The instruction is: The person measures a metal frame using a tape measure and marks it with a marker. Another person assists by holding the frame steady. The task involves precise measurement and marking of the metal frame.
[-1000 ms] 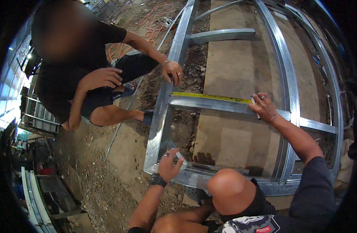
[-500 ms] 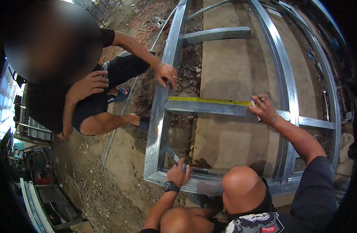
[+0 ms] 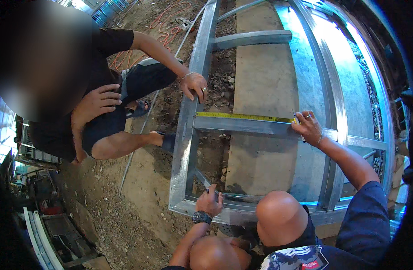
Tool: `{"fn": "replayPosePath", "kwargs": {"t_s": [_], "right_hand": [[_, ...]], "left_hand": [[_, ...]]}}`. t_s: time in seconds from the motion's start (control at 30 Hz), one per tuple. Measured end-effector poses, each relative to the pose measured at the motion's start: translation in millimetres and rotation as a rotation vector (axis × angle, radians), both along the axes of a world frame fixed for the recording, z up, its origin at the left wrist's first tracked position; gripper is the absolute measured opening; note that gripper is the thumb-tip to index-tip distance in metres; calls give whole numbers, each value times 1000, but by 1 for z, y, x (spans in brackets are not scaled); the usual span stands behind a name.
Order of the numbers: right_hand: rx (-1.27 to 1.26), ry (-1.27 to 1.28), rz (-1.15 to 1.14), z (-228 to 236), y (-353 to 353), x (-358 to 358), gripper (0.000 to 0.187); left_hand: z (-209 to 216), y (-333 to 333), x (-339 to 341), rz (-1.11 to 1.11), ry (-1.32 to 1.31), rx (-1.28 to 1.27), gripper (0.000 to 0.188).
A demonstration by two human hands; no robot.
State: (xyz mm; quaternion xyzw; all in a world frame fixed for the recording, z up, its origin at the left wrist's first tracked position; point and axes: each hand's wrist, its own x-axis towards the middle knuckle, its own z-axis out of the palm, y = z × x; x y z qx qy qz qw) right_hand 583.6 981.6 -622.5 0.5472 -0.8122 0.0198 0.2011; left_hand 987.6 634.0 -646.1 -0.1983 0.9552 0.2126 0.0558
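Note:
A yellow tape measure blade (image 3: 242, 117) lies stretched along a silvery square-tube crossbar (image 3: 256, 127) of a metal frame. At the blade's right end my right hand (image 3: 309, 128) is closed on a slim pen-like marker (image 3: 303, 138), its fingers beside the tape and the bar. Whether a tape case sits in that hand cannot be made out. My left hand (image 3: 209, 202), with a dark watch at the wrist, is closed at the frame's near left corner, around a small greyish thing partly hidden by the fingers. A co-worker's hand (image 3: 194, 86) rests on the frame's left rail (image 3: 184, 148).
The co-worker (image 3: 112, 58) crouches at the left, the other hand (image 3: 100, 101) near the torso. Boards (image 3: 262, 72) lie beneath the frame. A short tube (image 3: 253, 39) juts from the rail farther off. Orange cable (image 3: 170, 22) and a thin rod (image 3: 141, 108) lie on the dirt.
Bright bluish light now falls over the boards and frame at the right. The co-worker's head has shifted left, and that person's hand near the torso looks flatter. My hands have barely moved.

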Motion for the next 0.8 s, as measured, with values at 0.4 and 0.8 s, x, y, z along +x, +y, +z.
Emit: {"fn": "replayPosePath", "kwargs": {"t_s": [0.4,0.8], "right_hand": [[-5,20,34,5,-4,0,20],[-3,15,22,5,-2,1,19]], "left_hand": [[7,1,-2,22,71,19,43],[-1,-1,3,13,69,35,42]]}}
